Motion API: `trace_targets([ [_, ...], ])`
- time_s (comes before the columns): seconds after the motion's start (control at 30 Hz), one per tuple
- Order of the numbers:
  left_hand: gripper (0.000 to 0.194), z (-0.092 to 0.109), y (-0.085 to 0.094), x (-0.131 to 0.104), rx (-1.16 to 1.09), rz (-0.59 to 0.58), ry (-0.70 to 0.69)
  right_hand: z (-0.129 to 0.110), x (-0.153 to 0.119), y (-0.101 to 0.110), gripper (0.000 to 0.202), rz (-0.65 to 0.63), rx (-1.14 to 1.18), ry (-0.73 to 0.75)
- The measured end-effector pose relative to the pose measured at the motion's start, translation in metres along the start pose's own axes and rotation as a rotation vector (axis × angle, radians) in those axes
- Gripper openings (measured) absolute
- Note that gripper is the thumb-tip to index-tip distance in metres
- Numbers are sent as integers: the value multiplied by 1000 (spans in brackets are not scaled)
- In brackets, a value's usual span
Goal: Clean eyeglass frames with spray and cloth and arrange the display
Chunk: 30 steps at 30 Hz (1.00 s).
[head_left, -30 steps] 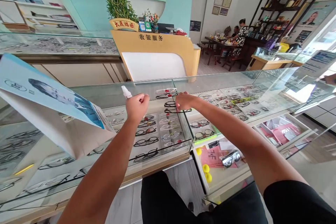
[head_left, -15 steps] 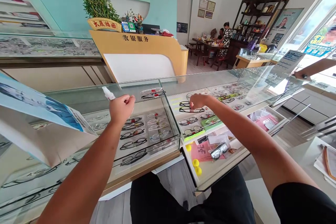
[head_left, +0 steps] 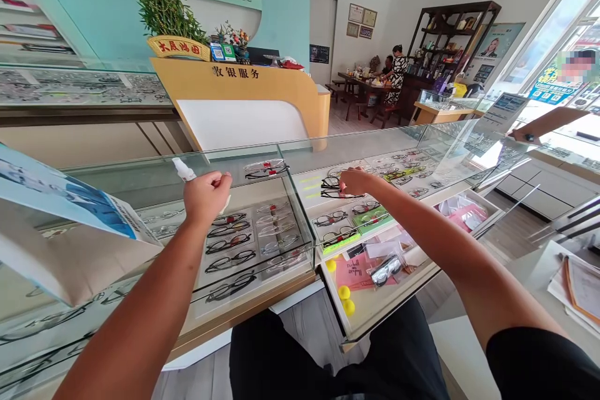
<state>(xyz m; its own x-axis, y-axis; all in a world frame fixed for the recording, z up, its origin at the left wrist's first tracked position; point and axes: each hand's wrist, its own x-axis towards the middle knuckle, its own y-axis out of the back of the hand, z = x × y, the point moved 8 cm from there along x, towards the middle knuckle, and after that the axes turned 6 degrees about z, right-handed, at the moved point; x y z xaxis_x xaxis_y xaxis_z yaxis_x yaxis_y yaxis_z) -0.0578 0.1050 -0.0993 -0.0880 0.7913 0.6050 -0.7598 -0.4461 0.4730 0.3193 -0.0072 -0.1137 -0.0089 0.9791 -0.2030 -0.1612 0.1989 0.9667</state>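
Observation:
My left hand (head_left: pixel 206 197) is closed around a small white spray bottle (head_left: pixel 182 170), whose nozzle sticks out above the fist. Something pale, perhaps a cloth, shows at the edge of its fingers. Over the glass counter, my right hand (head_left: pixel 355 181) pinches a pair of dark-framed eyeglasses (head_left: pixel 330 184); the fingertips are partly hidden. To the right of my left hand, more eyeglasses (head_left: pixel 266 169) with red tags rest on the glass top. Below the glass, rows of eyeglasses (head_left: pixel 230 260) lie in trays.
An open drawer (head_left: pixel 349 328) in front of me holds a pink packet (head_left: pixel 352 272) and several yellow balls. At left stands a cardboard display (head_left: pixel 70 212). Beyond the counter are a cashier desk (head_left: pixel 234 75) and people at a table. Another forearm (head_left: pixel 553 125) shows at right.
The view has shifted slightly, so most things sit a little further left. Both hands keep their hold, and the eyeglasses at my right hand have tilted slightly.

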Motion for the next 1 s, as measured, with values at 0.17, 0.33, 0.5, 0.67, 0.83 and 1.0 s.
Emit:
trace_targets([
  [0.17,55,0,-1,1,3,-2,-6,4,-3,1,31,24,26,10],
  [0.33,55,-1,-3,1,15,-22,-7,11,-13,0,27,66,63,16],
  [0.5,54,0,-5,0,28,-51,11,14,-41,12,25,94,165,97],
  [0.67,53,-2,-8,-1,30,-58,21,-17,-112,11,22,-55,526,468],
  [0.83,54,-6,-13,0,-11,-41,12,-62,-173,-25,16,-277,632,612],
  [1.0,54,-9,-15,1,-27,-35,37,-85,-177,-83,19,-318,513,565],
])
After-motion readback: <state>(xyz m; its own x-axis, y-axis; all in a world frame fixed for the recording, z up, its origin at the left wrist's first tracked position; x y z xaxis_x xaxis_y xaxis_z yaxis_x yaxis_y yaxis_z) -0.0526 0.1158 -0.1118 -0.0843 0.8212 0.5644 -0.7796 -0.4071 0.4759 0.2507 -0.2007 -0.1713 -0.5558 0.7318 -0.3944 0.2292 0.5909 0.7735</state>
